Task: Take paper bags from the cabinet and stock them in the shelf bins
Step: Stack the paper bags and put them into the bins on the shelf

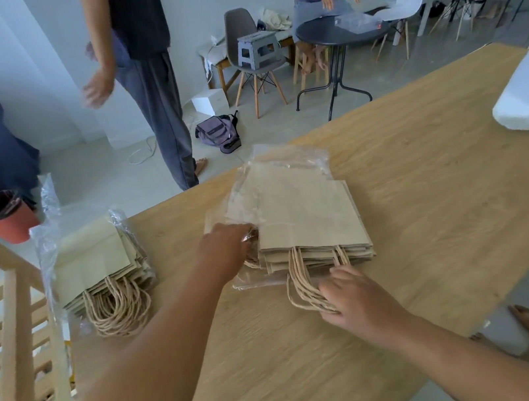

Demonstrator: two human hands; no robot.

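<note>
Head view: on the tabletop point(430, 208) a stack of paper bags point(308, 224) lies half out of its plastic sleeve point(243, 203). Left hand point(225, 248) seems to pinch the sleeve edge; right hand point(357, 293) grasps the twine handles point(304, 284). Unwrapping is underway; next, slide the bags free.

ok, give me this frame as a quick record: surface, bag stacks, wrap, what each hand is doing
surface: wooden table
right stack: brown paper bags lying flat, handles toward the camera, partly out of clear plastic wrap
left stack: same kind of bags, near the table's left edge, wrap open around it
left hand: at the right stack's left edge, where wrap meets bags; grip hidden
right hand: fingers closed on that stack's rope handles
shelf bins: none clearly in view
</note>
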